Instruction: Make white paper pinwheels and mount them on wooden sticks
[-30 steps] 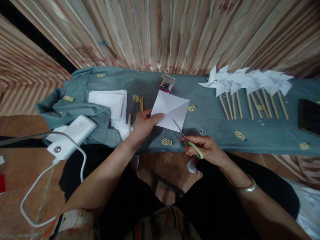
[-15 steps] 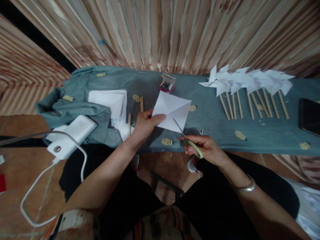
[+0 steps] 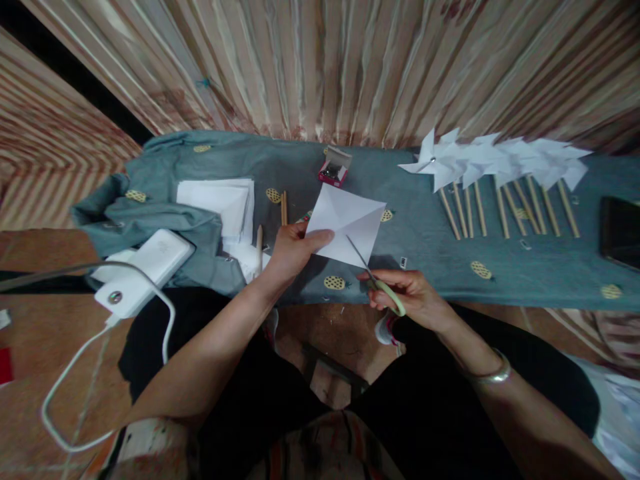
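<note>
A square sheet of white paper (image 3: pixel 345 217) with diagonal creases is pinched at its left corner by my left hand (image 3: pixel 294 250), thumb on top. My right hand (image 3: pixel 407 293) grips a pair of scissors (image 3: pixel 387 293) with light green handles. The scissors' dark blades lie over the lower right part of the sheet, pointing up and left toward its middle; I cannot tell whether they have cut into it. Just beyond the sheet stands a small open red box (image 3: pixel 334 172) with small dark shiny pieces inside.
Paper pinwheels (image 3: pixel 493 160) on sticks lie in a row at the right, near a dark phone (image 3: pixel 620 230). To the left are stacked white papers (image 3: pixel 215 200), two thin sticks (image 3: pixel 284 208), a pale pointed stick (image 3: pixel 259 247) and a white power bank (image 3: pixel 150 270) with a cable. A green cloth (image 3: pixel 430 267) covers the table.
The sheet and my left hand have shifted very slightly to the right. The scissors and my right hand stay almost in place.
</note>
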A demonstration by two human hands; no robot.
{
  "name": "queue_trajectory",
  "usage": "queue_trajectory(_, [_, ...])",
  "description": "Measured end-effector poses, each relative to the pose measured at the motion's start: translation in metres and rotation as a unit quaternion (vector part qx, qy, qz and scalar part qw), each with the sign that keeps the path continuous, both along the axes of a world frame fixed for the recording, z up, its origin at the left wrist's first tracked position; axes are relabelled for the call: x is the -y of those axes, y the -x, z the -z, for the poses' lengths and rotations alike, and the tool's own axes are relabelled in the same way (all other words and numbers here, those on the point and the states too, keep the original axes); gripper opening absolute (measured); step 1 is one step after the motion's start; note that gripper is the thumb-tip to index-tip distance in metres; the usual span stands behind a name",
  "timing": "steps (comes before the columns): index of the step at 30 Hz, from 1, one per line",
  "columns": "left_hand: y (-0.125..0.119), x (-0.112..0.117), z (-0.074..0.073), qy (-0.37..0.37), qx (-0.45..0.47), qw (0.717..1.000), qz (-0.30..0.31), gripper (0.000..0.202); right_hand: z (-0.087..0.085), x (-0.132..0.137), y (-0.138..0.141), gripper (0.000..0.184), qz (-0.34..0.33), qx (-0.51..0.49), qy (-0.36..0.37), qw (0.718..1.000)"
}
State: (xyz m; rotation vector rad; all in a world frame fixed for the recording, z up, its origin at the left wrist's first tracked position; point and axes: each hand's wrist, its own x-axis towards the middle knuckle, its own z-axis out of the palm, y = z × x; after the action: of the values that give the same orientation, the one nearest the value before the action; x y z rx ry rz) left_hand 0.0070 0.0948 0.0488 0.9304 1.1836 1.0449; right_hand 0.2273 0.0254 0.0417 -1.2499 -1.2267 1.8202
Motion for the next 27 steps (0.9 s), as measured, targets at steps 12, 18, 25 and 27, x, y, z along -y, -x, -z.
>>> queue_trajectory(12, [-0.0014,0.0005,0.0020,0.002,0.010,1.000,-0.001,0.016,-0.0005,0.0002,0.0022,0.043,0.013,-0.012,0.001,1.000])
queue_trajectory(18, [-0.0015,0.0001,0.0024,0.004,0.011,1.000,-0.002,0.016,-0.0028,0.0001,0.0041,0.044,0.027,-0.018,0.022,0.999])
queue_trajectory(25, [-0.0032,0.0014,0.0001,0.009,0.021,1.000,0.004,0.018,-0.0017,-0.0005,0.0041,0.042,0.028,-0.019,0.024,0.999])
queue_trajectory(27, [-0.0032,0.0016,0.0006,0.011,0.020,1.000,0.001,0.018,-0.0013,-0.0008,0.0039,0.041,0.023,-0.017,0.020,0.999])
